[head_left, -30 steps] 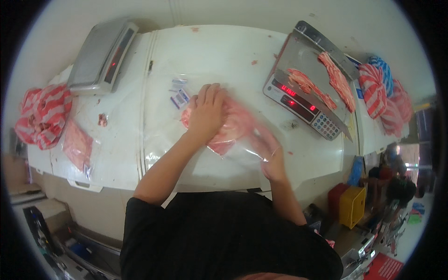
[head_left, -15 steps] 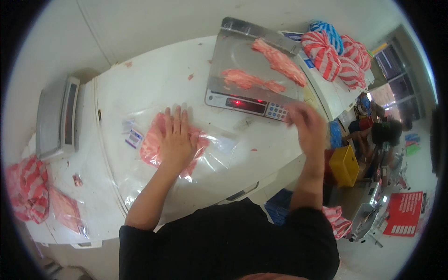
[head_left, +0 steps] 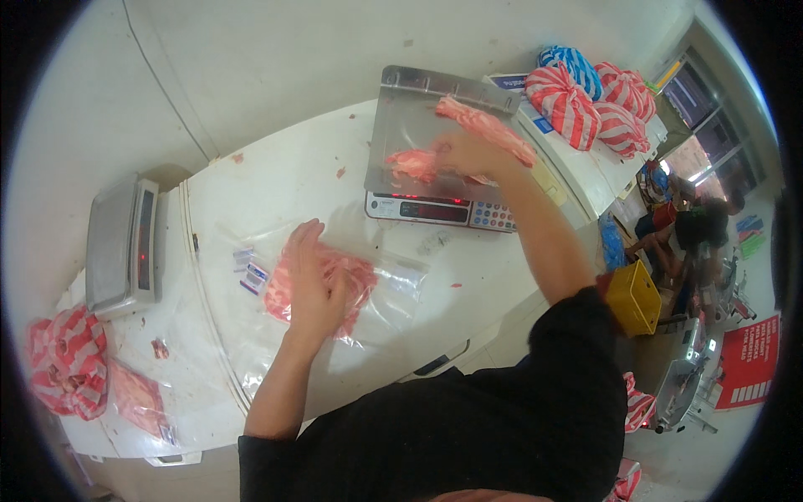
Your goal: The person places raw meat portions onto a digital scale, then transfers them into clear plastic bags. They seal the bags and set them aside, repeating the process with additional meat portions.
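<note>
Head view: nearest the person, the left hand (head_left: 314, 280) lies flat, palm down, on a clear plastic bag of sliced raw meat (head_left: 351, 280) spread on the white worktop (head_left: 276, 180). Its fingers (head_left: 303, 243) are stretched out and slightly apart, pressing on the bag rather than gripping it; pink slices show under and to either side of the palm. Small blue-and-white labels (head_left: 249, 269) lie just left of the bag.

Farther out, the right hand (head_left: 468, 155) reaches over the steel pan of a digital scale (head_left: 435, 146) with a lit red readout. Its fingers are curled down onto a pink meat slice (head_left: 410, 163) in the pan; whether they have actually closed on it cannot be told. A longer strip of meat (head_left: 489, 130) lies just beyond the hand.

At the far right sit tied red-and-white striped bags (head_left: 569, 105). A second scale (head_left: 121, 247) stands at the left.
</note>
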Tool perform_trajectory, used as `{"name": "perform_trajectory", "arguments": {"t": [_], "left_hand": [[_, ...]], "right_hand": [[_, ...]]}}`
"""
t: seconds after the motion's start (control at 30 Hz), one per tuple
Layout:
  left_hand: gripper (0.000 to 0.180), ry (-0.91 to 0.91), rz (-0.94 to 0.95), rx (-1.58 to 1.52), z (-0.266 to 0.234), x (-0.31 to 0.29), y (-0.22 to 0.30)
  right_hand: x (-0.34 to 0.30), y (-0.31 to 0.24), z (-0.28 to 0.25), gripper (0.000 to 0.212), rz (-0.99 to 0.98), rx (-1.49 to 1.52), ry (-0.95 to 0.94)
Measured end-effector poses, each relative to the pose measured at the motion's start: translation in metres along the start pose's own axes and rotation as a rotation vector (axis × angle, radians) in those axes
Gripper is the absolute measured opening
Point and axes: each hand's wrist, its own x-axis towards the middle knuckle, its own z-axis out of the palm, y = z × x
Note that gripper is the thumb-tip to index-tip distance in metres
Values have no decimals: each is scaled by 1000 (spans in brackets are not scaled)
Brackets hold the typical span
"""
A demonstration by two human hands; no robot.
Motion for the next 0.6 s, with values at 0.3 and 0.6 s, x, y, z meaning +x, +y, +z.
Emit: {"name": "perform_trajectory", "arguments": {"t": [0.3,0.6], "left_hand": [[55,45,88,-139,-3,50,40],[74,-56,134,-372,38,131,64]], "right_hand": [[-16,26,-57,15,-106,510,-13],[-22,-15,-87,15,-281,83,78]]}}
